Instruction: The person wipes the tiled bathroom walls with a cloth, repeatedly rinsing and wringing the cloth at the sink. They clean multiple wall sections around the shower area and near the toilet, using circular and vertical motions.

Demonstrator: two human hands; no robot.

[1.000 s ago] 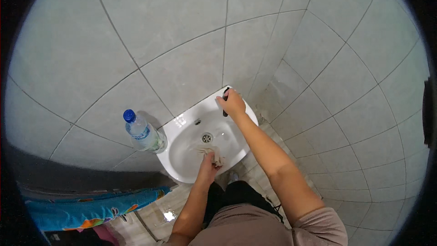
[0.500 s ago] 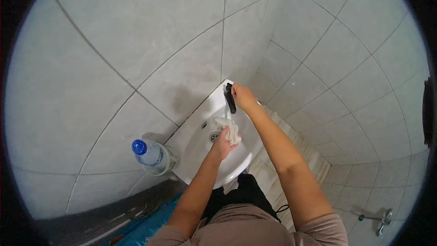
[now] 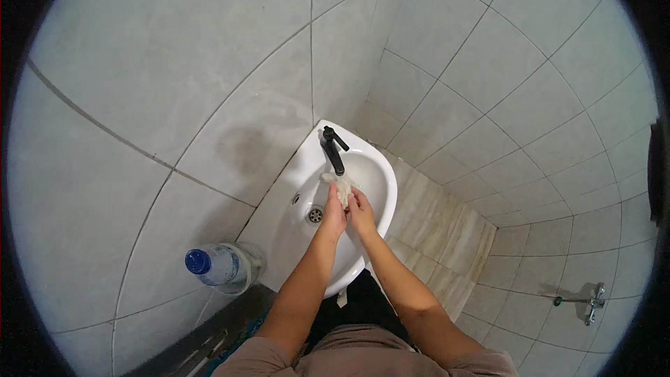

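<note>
Over the bowl of the white washbasin (image 3: pixel 382 188), both my hands close round a bunched off-white cloth (image 3: pixel 343 186). My left hand (image 3: pixel 333 211) grips it from the left side, and my right hand (image 3: pixel 361 212) holds its right side. The cloth sits just under the spout of the black tap (image 3: pixel 332 150), whose lever points to the right. Whether water runs from the spout I cannot tell. Below and left of the cloth, the metal drain (image 3: pixel 315 215) shows in the basin's floor.
A clear bottle with a blue cap (image 3: pixel 198 261) leans in a clear container (image 3: pixel 250 272) at the basin's left corner. Tiled walls (image 3: pixel 244 49) rise behind and to the right. A chrome wall valve (image 3: pixel 594 304) juts out at lower right.
My right hand has let go of the tap lever and come down to the cloth beside my left hand. The lever now points right, and the view has shifted slightly.
</note>
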